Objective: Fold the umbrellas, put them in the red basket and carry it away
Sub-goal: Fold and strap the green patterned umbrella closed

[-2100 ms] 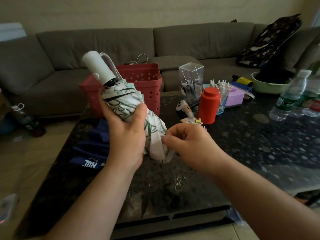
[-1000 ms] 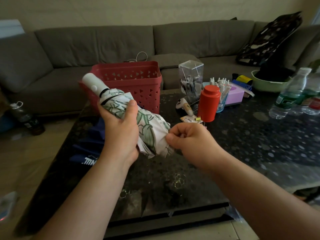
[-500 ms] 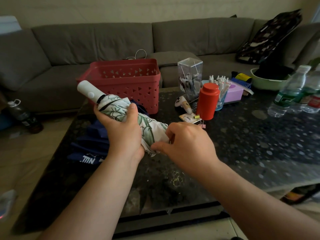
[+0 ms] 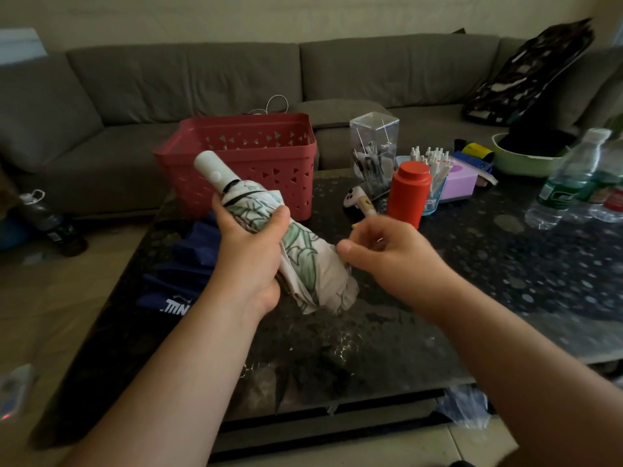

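Left hand [image 4: 249, 261] still grips the leaf-printed white folding umbrella [image 4: 303, 261] – right hand [image 4: 387, 254] (fingers curled) has shifted off, pinching its loose cloth – wrapping nearly done.

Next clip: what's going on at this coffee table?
A person is bundling up a leaf-print umbrella above the dark table. The left hand grips it just below its white handle; the right hand is curled at the loose canopy folds. The red basket stands behind, nothing visible inside. A navy umbrella lies on the table, not yet packed.
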Demonstrator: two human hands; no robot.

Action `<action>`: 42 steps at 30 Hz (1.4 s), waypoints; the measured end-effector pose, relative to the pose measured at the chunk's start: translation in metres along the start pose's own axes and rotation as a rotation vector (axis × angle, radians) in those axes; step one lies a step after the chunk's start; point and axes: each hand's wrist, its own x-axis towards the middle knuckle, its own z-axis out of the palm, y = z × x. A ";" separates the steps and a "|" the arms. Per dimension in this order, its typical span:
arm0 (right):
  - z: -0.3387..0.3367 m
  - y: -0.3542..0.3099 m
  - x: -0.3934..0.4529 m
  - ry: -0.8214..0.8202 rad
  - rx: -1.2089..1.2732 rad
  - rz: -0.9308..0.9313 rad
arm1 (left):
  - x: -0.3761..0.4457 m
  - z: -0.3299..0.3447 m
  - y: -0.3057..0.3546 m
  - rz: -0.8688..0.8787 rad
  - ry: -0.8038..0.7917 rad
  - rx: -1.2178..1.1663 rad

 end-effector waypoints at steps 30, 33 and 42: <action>0.030 0.006 -0.012 0.269 -0.005 -0.146 | -0.012 -0.011 0.000 0.222 0.047 0.172; 0.050 0.000 -0.024 0.126 -0.573 -0.380 | -0.013 -0.007 -0.005 0.202 0.103 0.147; 0.067 0.012 -0.005 -0.105 0.005 -0.010 | -0.016 0.008 -0.018 0.271 -0.067 0.092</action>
